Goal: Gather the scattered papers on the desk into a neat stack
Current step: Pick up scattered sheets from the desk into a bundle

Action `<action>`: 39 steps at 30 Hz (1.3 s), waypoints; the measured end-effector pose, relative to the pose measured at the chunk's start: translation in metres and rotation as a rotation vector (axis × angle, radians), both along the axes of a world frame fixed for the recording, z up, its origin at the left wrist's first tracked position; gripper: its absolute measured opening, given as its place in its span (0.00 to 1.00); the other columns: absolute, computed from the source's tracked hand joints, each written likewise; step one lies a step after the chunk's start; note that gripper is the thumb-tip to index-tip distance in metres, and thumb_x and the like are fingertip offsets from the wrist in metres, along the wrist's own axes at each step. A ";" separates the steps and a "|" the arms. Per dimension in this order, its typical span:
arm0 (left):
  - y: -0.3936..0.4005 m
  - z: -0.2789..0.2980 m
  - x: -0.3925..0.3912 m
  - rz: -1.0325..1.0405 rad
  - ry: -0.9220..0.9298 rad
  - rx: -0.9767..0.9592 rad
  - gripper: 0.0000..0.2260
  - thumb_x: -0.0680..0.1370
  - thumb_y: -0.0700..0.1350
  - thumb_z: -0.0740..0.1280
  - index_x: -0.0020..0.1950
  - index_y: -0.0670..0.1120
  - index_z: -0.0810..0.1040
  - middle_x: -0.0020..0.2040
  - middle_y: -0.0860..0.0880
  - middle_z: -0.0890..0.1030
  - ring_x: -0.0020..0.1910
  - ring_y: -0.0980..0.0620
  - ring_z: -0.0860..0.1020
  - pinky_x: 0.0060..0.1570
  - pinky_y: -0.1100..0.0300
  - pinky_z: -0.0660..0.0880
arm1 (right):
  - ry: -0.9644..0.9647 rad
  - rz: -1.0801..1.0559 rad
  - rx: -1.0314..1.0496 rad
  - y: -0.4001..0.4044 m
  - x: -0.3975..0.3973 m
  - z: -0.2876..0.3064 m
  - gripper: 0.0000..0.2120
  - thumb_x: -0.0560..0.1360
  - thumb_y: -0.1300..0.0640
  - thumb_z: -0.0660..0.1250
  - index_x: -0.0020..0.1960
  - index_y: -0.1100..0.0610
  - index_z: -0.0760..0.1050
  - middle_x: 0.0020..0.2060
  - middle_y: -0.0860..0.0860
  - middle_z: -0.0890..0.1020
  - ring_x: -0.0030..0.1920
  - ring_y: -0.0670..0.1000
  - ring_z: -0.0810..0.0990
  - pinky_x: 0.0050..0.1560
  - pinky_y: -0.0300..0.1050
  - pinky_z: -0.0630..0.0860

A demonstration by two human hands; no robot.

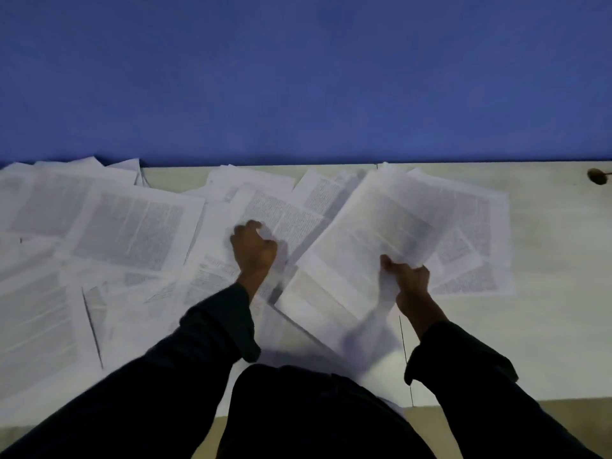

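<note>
Several printed white sheets lie scattered over the pale desk (556, 246), overlapping from the far left to right of centre. My right hand (409, 278) grips a bunch of papers (371, 233) by its near right edge, lifted and tilted above the desk. My left hand (253, 250) is closed on the near edge of a loose printed sheet (281, 213) at the desk's centre. More loose sheets (109, 223) cover the left half. One sheet (477, 270) lies flat under the held bunch at the right.
A blue wall (298, 77) stands along the desk's far edge. A small dark round object (597, 176) sits at the far right of the desk. Bare desk surface shows to the right of the papers. My dark sleeves and torso fill the bottom.
</note>
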State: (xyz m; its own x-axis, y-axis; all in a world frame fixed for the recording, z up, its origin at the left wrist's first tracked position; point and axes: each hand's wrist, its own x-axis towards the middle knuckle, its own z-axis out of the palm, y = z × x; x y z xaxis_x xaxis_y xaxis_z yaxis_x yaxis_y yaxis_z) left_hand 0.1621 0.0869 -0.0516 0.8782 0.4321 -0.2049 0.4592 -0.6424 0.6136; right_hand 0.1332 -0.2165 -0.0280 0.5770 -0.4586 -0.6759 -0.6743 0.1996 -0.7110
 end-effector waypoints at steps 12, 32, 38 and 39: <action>-0.006 0.012 0.096 -1.179 0.171 0.632 0.61 0.53 0.69 0.80 0.79 0.48 0.58 0.71 0.43 0.70 0.70 0.41 0.68 0.75 0.39 0.53 | 0.147 -0.309 -0.050 0.022 -0.030 0.002 0.30 0.74 0.65 0.76 0.72 0.72 0.69 0.67 0.64 0.78 0.65 0.62 0.79 0.59 0.48 0.74; 0.003 0.041 0.066 -0.234 0.256 -0.662 0.22 0.77 0.41 0.74 0.70 0.40 0.75 0.64 0.46 0.79 0.63 0.46 0.76 0.60 0.55 0.72 | 0.025 -0.015 0.025 0.059 -0.037 0.002 0.29 0.71 0.61 0.81 0.67 0.67 0.75 0.60 0.60 0.81 0.58 0.63 0.81 0.63 0.59 0.80; -0.005 0.026 0.024 -0.428 0.443 -0.926 0.25 0.74 0.51 0.77 0.69 0.48 0.78 0.63 0.50 0.84 0.61 0.49 0.82 0.61 0.52 0.79 | -0.013 0.277 -0.078 0.051 -0.009 0.012 0.27 0.69 0.57 0.82 0.65 0.64 0.79 0.58 0.58 0.85 0.56 0.60 0.84 0.60 0.57 0.82; -0.011 0.026 0.018 -0.475 0.459 -0.936 0.24 0.73 0.48 0.79 0.68 0.49 0.79 0.62 0.51 0.84 0.60 0.51 0.82 0.59 0.54 0.80 | -0.028 0.309 -0.055 0.052 -0.005 0.014 0.25 0.70 0.59 0.81 0.64 0.64 0.80 0.57 0.58 0.85 0.55 0.59 0.84 0.60 0.56 0.82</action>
State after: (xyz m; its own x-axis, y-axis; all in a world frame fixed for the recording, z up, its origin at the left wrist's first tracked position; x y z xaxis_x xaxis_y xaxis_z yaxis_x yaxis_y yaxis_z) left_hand 0.1797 0.0760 -0.0257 0.6715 -0.4139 -0.6147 0.5964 -0.1906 0.7798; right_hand 0.1287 -0.1645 -0.0138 0.7129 -0.2935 -0.6368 -0.6769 -0.0510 -0.7343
